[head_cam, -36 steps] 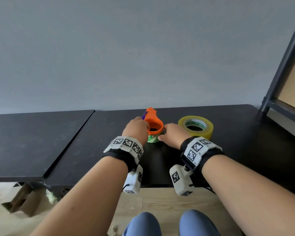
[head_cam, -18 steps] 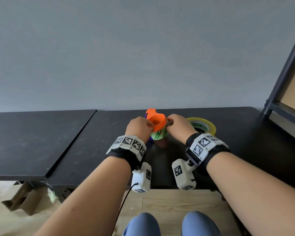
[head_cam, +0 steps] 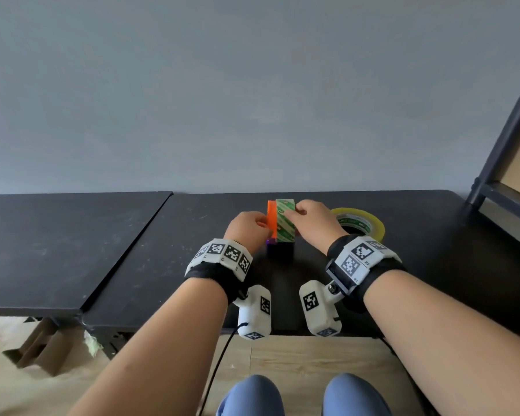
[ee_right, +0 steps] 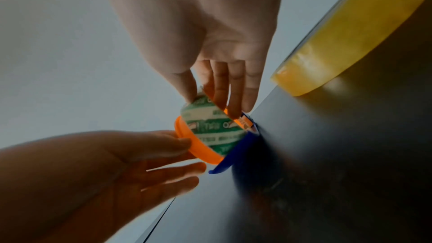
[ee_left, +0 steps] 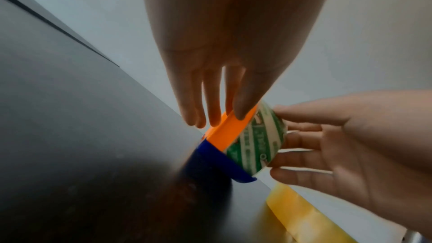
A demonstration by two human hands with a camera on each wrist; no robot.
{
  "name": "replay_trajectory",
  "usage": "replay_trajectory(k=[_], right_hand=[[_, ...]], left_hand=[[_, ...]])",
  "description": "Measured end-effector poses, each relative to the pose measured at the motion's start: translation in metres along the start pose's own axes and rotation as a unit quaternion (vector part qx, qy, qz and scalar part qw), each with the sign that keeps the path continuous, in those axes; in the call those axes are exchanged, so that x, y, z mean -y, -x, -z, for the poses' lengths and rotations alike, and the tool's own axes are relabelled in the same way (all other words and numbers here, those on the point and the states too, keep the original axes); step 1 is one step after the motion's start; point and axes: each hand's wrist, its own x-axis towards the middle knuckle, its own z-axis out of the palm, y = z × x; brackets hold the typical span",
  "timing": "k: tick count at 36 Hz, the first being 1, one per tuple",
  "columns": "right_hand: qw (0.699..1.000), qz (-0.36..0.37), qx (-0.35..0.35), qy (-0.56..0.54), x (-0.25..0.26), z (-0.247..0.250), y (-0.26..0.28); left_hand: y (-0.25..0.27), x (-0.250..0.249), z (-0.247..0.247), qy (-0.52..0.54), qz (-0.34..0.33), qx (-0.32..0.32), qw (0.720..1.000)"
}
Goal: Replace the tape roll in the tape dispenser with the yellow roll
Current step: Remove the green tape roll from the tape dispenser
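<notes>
From the head view the left hand (head_cam: 248, 228) hides most of the orange tape dispenser (head_cam: 272, 219), and the right hand (head_cam: 314, 225) covers the far side of the green-and-white roll (head_cam: 285, 223) seated in it; how the roll sits on its hub cannot be made out. The left wrist view shows what the head view does not: the left fingers (ee_left: 242, 108) curl onto the dispenser's orange edge, thumb on one side, and a blue base (ee_left: 217, 162) sits under the roll. The right wrist view shows the right fingers (ee_right: 233, 103) pinching the green roll's rim. The yellow roll (head_cam: 362, 222) lies flat on the desk (head_cam: 433, 250) just right of the dispenser, partly behind the right hand. The black desk meets a plain grey wall (head_cam: 252, 100); a dark shelf frame (head_cam: 505, 139) stands further right of the dispenser.
</notes>
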Motion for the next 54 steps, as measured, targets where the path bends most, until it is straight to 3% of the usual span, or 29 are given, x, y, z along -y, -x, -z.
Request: replay_trajectory(k=[5, 17, 25, 35, 45, 54], right_hand=[[1.000, -0.006, 0.014, -0.026, 0.001, -0.002, 0.001], [0.999, -0.007, 0.020, -0.029, 0.007, -0.004, 0.005], [1.000, -0.003, -0.017, -0.025, 0.011, -0.003, 0.006], [0.999, -0.022, -0.028, -0.038, 0.016, -0.005, 0.008], [0.989, -0.048, -0.102, -0.094, 0.015, 0.004, 0.007], [0.994, -0.033, -0.073, -0.071, 0.018, 0.006, 0.011]], left_hand=[[0.000, -0.005, 0.004, 0.055, -0.005, -0.018, 0.998], [0.000, -0.004, 0.000, 0.007, 0.016, -0.039, 0.999], [-0.002, 0.002, 0.002, 0.058, 0.033, -0.078, 0.995], [-0.001, 0.005, 0.006, 0.049, 0.046, -0.098, 0.993], [-0.002, 0.005, 0.014, -0.023, 0.073, -0.099, 0.992], [-0.026, 0.038, 0.015, 0.135, 0.131, -0.106, 0.976]])
